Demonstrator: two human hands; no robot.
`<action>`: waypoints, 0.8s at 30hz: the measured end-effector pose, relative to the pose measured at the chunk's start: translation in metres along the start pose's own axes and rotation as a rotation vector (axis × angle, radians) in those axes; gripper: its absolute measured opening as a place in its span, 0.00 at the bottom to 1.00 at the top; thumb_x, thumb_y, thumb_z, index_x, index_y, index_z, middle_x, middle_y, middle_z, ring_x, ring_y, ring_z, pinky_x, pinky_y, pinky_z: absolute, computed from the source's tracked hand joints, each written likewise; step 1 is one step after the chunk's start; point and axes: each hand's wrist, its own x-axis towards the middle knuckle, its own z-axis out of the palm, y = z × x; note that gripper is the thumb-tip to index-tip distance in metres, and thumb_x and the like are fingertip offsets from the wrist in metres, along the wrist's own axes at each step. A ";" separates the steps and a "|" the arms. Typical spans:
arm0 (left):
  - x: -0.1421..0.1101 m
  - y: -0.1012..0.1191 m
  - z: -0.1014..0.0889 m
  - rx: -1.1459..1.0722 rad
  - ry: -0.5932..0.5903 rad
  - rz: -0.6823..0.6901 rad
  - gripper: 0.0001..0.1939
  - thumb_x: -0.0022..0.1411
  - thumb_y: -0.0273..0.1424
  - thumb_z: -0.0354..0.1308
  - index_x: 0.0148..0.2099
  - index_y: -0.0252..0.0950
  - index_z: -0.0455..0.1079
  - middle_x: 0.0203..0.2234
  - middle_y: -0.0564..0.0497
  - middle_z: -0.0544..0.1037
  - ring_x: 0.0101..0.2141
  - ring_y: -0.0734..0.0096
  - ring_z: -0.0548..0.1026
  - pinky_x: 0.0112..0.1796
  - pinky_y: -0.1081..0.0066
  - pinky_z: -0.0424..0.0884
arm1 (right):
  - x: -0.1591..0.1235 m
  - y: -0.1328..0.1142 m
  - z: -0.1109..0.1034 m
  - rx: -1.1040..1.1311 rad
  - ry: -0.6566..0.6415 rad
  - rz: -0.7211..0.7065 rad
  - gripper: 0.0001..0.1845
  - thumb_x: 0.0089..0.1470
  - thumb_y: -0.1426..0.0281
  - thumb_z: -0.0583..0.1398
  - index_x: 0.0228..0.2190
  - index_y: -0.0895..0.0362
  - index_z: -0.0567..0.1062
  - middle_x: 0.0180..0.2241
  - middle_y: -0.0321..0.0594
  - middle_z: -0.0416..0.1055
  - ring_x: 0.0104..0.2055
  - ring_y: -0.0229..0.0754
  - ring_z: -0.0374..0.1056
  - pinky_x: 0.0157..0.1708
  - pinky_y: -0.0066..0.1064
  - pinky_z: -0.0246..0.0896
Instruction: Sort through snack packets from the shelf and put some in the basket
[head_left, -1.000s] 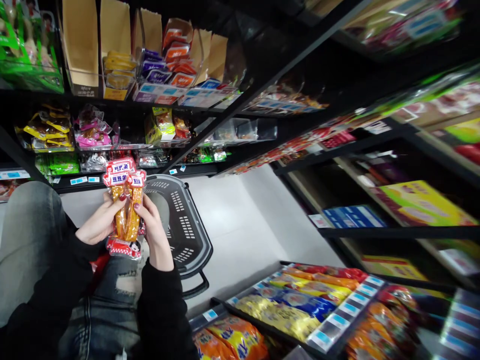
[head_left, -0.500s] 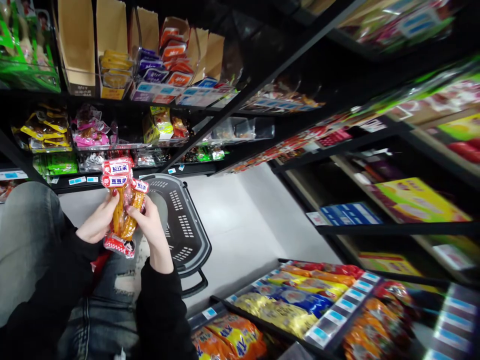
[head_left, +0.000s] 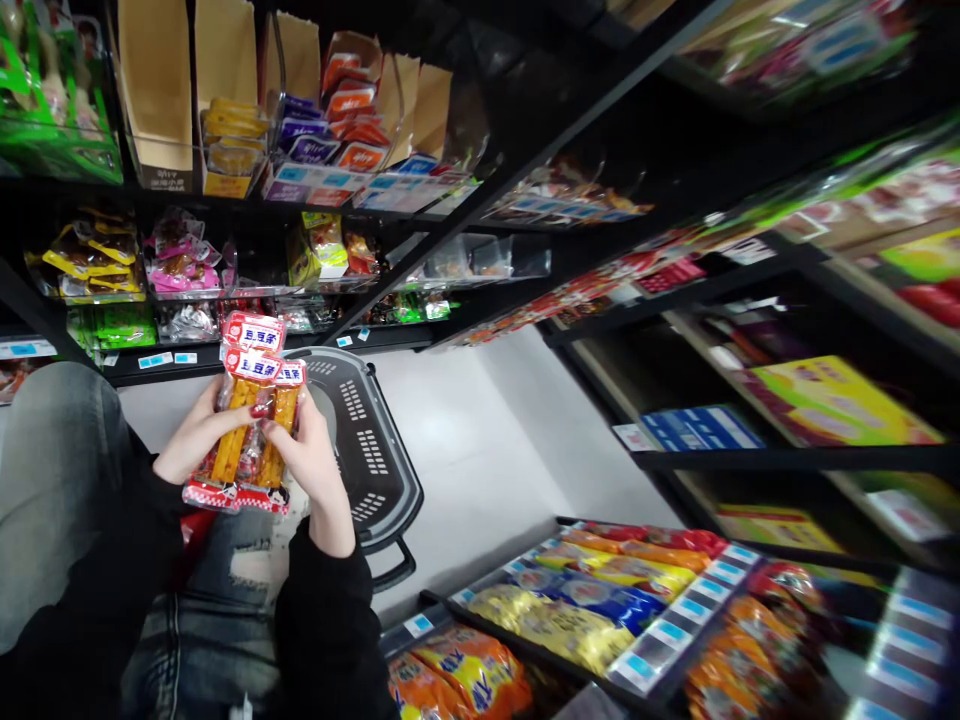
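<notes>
Several clear snack packets [head_left: 235,432] with red-and-white tops and golden-brown sticks inside are fanned out between my two hands, above my knees. My left hand [head_left: 196,432] grips them from the left side, its thumb laid across the front. From the right, my right hand [head_left: 309,452] closes on the same bunch, thumb pressed on the front packet. Both sets of fingers are partly hidden behind the packets. Just beyond my right hand a dark grey shopping basket [head_left: 390,460] stands on the floor, partly covered by my hand and sleeve.
Ahead are black shelves with open snack boxes [head_left: 225,130] and bins of yellow packets [head_left: 94,255] and pink packets [head_left: 184,255]. At the lower right a low rack holds bagged snacks [head_left: 555,620]. More shelving with a yellow box [head_left: 840,410] runs along the right. Pale floor [head_left: 465,440] lies between.
The packets have turned more upright and now lie more side by side. My left thumb has shifted right across the front packet. The basket has stayed in place.
</notes>
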 end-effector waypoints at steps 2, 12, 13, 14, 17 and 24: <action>0.000 -0.003 0.002 -0.046 0.003 0.000 0.23 0.48 0.30 0.65 0.48 0.39 0.67 0.41 0.49 0.78 0.41 0.58 0.76 0.41 0.64 0.71 | -0.001 -0.002 0.003 -0.041 0.073 0.023 0.17 0.45 0.70 0.59 0.40 0.48 0.69 0.31 0.35 0.71 0.37 0.48 0.65 0.42 0.41 0.59; -0.001 -0.002 0.004 -0.090 0.031 -0.014 0.24 0.48 0.29 0.65 0.49 0.38 0.68 0.36 0.51 0.80 0.34 0.64 0.78 0.37 0.68 0.72 | 0.003 0.001 -0.002 0.410 0.237 0.018 0.08 0.41 0.73 0.59 0.28 0.51 0.68 0.24 0.31 0.62 0.26 0.38 0.57 0.28 0.30 0.57; -0.001 0.000 0.002 -0.082 0.041 -0.012 0.25 0.48 0.30 0.64 0.50 0.37 0.68 0.35 0.51 0.80 0.34 0.63 0.78 0.36 0.68 0.72 | 0.003 0.003 -0.006 0.584 0.175 0.052 0.07 0.42 0.71 0.59 0.28 0.52 0.67 0.21 0.30 0.59 0.22 0.35 0.54 0.24 0.28 0.55; -0.001 0.003 0.000 -0.081 0.056 -0.013 0.26 0.47 0.30 0.64 0.51 0.37 0.67 0.34 0.50 0.80 0.33 0.62 0.78 0.35 0.67 0.73 | 0.003 0.005 -0.010 0.747 0.107 0.076 0.06 0.42 0.69 0.59 0.27 0.52 0.66 0.18 0.27 0.55 0.18 0.33 0.50 0.19 0.26 0.51; -0.002 0.012 -0.003 -0.121 0.104 -0.031 0.30 0.46 0.31 0.62 0.54 0.35 0.64 0.31 0.49 0.81 0.31 0.59 0.78 0.33 0.64 0.74 | 0.001 0.014 -0.018 1.207 -0.036 0.045 0.11 0.47 0.62 0.58 0.32 0.54 0.66 0.14 0.22 0.47 0.12 0.29 0.40 0.11 0.22 0.43; -0.008 0.018 -0.003 -0.161 0.027 -0.059 0.30 0.47 0.31 0.61 0.54 0.37 0.64 0.33 0.48 0.81 0.35 0.56 0.79 0.36 0.60 0.75 | 0.002 0.017 -0.011 1.873 -0.139 0.013 0.04 0.55 0.70 0.53 0.35 0.53 0.65 0.15 0.24 0.56 0.13 0.28 0.53 0.11 0.19 0.49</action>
